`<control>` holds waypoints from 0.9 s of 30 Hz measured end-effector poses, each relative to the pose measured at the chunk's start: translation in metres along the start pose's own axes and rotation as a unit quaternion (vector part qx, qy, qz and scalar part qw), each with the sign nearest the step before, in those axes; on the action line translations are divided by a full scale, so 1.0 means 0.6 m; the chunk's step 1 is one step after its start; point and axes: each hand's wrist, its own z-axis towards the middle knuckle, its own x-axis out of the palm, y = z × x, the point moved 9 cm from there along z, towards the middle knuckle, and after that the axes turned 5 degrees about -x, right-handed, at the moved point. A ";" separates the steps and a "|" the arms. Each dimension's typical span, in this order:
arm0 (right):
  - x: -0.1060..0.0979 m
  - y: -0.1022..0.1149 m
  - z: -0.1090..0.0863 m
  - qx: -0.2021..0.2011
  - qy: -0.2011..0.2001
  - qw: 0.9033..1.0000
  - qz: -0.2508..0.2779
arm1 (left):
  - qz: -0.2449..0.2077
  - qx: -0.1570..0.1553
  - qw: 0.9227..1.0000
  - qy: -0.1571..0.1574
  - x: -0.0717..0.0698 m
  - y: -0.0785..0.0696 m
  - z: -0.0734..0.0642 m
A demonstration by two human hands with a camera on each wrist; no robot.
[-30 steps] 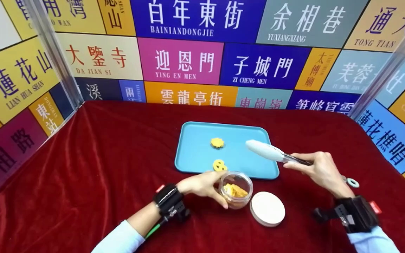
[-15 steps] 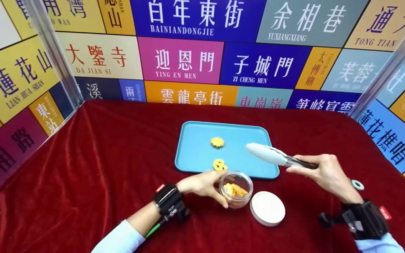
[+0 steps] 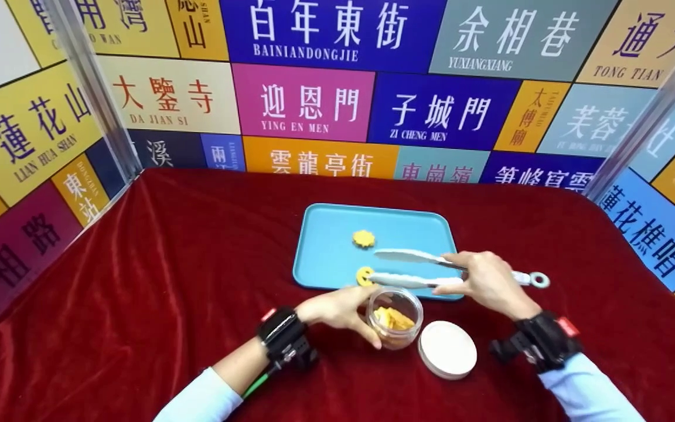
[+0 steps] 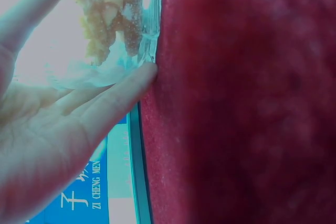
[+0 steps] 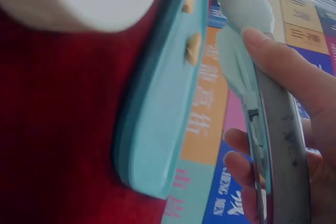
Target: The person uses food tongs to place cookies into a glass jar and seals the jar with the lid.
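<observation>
Left grip (image 3: 342,310) holds jar (image 3: 396,341) before tray (image 3: 327,249), right grip (image 3: 493,284) tongs (image 3: 411,281); lid (image 3: 447,349) beside jar.

The head view looks forward and down over the tray (image 3: 326,240), cloth (image 3: 208,246) and wall (image 3: 308,99); the 2 wrist views, turned sideways, look from close up, the left at the jar (image 4: 149,19), the right along the tongs (image 5: 278,111); head and right wrist share the tray

The sleeves (image 3: 590,388) are pale blue, the wristbands (image 3: 550,340) black with red tags (image 3: 568,326); from the left wristband (image 3: 282,329) a green cable (image 3: 255,385) runs toward seven o'clock.
</observation>
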 end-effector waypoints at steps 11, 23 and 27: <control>0.039 0.011 0.023 0.007 0.047 0.999 0.020 | 0.009 0.007 1.000 -0.002 -0.001 -0.001 0.001; 0.027 -0.018 0.015 0.041 0.033 0.998 0.016 | 0.006 0.016 1.000 0.003 -0.001 -0.004 0.002; 0.023 -0.020 0.013 0.042 0.030 0.999 0.019 | -0.003 0.021 1.000 0.003 0.001 -0.004 0.001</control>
